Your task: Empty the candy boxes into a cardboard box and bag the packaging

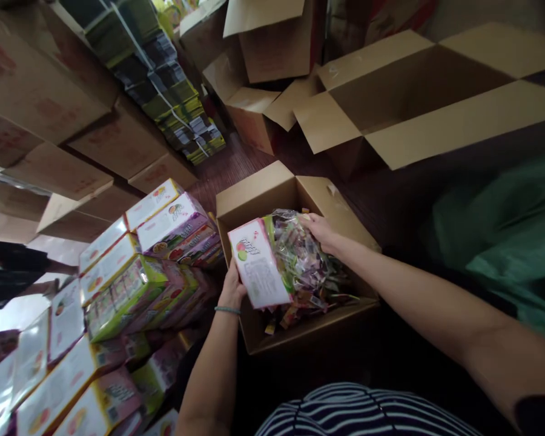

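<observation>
My left hand (231,287) grips the lower left edge of a white and pink printed box (261,263) with a fruit picture, tilted over an open cardboard carton (254,194). My right hand (320,232) is closed on the upper edge of crumpled clear plastic (295,242) beside the box. Small colourful wrapped packets show through and under the plastic. More packets (290,315) lie in the carton's bottom. Whether the plastic is joined to the box I cannot tell.
Printed fruit boxes (122,297) are stacked at the left. Behind them stand closed cartons (40,79) and a strapped yellow-edged stack (177,97). Open empty cartons (418,79) fill the back right. Green plastic sheeting (513,242) lies at the right. A person's dark clothing (9,272) shows far left.
</observation>
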Action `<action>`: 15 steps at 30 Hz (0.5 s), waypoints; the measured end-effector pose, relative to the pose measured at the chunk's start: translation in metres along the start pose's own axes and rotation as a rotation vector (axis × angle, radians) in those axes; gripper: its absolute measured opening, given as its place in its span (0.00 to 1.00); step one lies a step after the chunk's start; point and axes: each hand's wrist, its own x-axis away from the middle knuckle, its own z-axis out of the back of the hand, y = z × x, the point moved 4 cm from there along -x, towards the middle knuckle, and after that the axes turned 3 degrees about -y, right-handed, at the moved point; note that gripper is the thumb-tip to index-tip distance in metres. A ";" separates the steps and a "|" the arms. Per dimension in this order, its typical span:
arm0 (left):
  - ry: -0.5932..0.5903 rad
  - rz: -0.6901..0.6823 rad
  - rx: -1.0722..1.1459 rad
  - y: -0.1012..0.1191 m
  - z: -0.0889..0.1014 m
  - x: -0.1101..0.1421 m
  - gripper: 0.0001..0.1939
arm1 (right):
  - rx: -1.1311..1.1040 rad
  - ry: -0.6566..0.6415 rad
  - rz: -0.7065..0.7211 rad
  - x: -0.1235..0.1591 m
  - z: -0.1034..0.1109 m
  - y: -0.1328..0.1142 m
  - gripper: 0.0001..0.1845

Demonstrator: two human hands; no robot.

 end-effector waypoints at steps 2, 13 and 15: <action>-0.024 -0.036 -0.046 -0.006 -0.006 -0.006 0.27 | 0.030 0.042 -0.058 -0.008 -0.007 0.008 0.09; -0.367 -0.076 0.054 0.026 -0.010 0.047 0.25 | 0.274 -0.087 0.207 0.005 0.017 -0.014 0.36; -0.335 -0.128 0.082 0.024 -0.015 0.055 0.24 | 0.424 -0.054 0.333 0.021 0.020 -0.021 0.39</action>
